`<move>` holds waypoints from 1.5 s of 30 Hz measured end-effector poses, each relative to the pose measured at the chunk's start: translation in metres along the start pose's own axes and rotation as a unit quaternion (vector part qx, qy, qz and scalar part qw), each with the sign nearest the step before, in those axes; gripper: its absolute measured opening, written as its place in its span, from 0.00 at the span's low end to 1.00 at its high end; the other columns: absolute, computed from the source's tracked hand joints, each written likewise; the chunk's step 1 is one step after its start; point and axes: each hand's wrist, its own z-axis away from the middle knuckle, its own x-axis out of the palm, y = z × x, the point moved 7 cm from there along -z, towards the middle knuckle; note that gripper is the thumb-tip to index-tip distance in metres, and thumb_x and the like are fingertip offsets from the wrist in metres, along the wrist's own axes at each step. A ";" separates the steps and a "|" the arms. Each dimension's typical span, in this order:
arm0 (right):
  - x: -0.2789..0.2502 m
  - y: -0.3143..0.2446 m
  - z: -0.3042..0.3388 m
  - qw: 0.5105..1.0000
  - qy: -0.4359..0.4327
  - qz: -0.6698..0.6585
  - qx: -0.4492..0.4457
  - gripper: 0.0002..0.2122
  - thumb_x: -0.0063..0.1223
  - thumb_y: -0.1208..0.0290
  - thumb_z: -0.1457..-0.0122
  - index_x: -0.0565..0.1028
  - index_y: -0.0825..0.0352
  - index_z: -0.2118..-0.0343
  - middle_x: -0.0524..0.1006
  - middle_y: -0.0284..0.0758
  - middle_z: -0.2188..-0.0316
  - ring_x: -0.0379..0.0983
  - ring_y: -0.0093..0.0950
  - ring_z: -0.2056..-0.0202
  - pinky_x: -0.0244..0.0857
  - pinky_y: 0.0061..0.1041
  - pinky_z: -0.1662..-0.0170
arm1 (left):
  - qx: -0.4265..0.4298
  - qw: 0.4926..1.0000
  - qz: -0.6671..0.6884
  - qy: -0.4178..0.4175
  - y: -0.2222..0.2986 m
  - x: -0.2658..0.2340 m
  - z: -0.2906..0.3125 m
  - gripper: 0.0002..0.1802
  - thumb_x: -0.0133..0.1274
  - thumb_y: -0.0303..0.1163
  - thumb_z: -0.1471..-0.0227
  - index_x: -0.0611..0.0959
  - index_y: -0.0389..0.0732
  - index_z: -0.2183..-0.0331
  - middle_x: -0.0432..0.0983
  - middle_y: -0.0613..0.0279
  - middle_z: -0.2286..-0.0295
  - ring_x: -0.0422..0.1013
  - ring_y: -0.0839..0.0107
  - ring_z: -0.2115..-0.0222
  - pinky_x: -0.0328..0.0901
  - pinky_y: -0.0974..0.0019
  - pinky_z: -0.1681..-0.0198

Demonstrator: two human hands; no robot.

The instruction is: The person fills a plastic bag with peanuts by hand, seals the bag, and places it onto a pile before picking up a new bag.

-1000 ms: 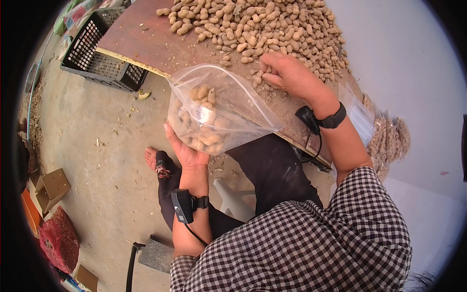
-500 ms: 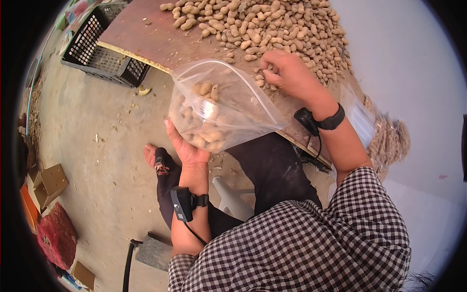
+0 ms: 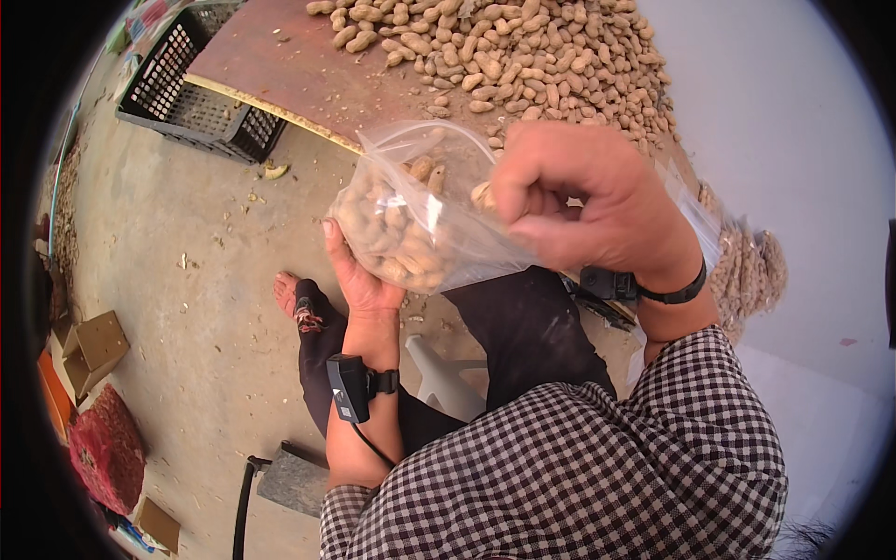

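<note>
At lower left of frame: red sack (image 3: 107,448) on the floor. Upper left: black crate (image 3: 257,135) beside the table (image 3: 280,70). Centre-left: the person's left hand (image 3: 366,287), palm up, cradles a clear bag (image 3: 485,257) partly filled with peanuts, thumb against its side. Upper centre: loose peanut heap (image 3: 523,61) on the table. Centre-right: right hand (image 3: 597,191), fingers curled, at the bag's mouth; one peanut (image 3: 483,195) shows by its fingertips, whether gripped I cannot tell.

A clear, open bag (image 3: 457,233) of peanuts (image 3: 422,170) tilts in the left hand (image 3: 366,285).
</note>
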 end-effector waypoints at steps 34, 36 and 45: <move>-0.056 0.078 0.018 0.962 0.138 0.224 0.070 0.13 0.57 0.74 0.46 0.75 0.63 0.57 0.71 0.28 0.72 0.64 0.17 0.75 0.60 0.16 0.72 | -0.009 1.000 0.015 0.006 0.001 -0.010 -0.002 0.42 0.47 0.61 0.46 0.64 0.41 0.41 0.62 0.55 0.44 0.61 0.56 0.44 0.58 0.50 0.40; -0.054 0.109 0.018 0.933 0.137 0.325 0.066 0.12 0.57 0.74 0.46 0.75 0.63 0.57 0.71 0.29 0.70 0.64 0.18 0.74 0.62 0.18 0.70 | -0.005 1.000 0.017 0.006 0.002 -0.010 -0.001 0.41 0.46 0.61 0.46 0.64 0.41 0.41 0.62 0.55 0.44 0.61 0.57 0.44 0.58 0.51 0.40; -0.043 0.138 0.018 0.903 0.158 0.393 0.066 0.12 0.56 0.69 0.46 0.70 0.63 0.60 0.70 0.42 0.64 0.71 0.43 0.63 0.67 0.37 0.59 | 0.011 1.000 0.020 0.018 0.002 -0.007 -0.002 0.40 0.46 0.59 0.44 0.64 0.41 0.41 0.61 0.55 0.43 0.61 0.57 0.43 0.57 0.52 0.39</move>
